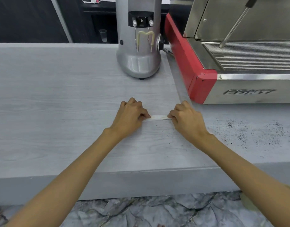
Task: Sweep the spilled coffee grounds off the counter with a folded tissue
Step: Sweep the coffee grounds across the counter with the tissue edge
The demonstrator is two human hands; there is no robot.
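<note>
Both hands rest on the pale grey wood-grain table (59, 99), just below centre of view. The left hand (131, 114) has its grip closed on the left end of the tissue (159, 117), thumb and fingers pinched together with the knuckles raised. The right hand (186, 118) has its grip closed on the right end in the same pinch. The tissue is folded to a narrow white strip, stretched flat between the two hands and lying on the table surface; only the short span between the hands is visible.

The coffee grounds (249, 133) lie scattered as dark specks on the table at 3 o'clock from the right hand, densest well to the right. A thinner trail of specks sits just beside the right wrist, at 6 o'clock from the tissue. The tissue is not touching the dense patch.

A grey coffee grinder (139, 63) stands upright on the table at 12 o'clock from the hands, well apart from them. An espresso machine (239, 79) with a red side panel and a steel front stands at 2 o'clock, its near corner close to the right hand. A marbled floor (157, 212) shows below the table's front edge at 6 o'clock.
</note>
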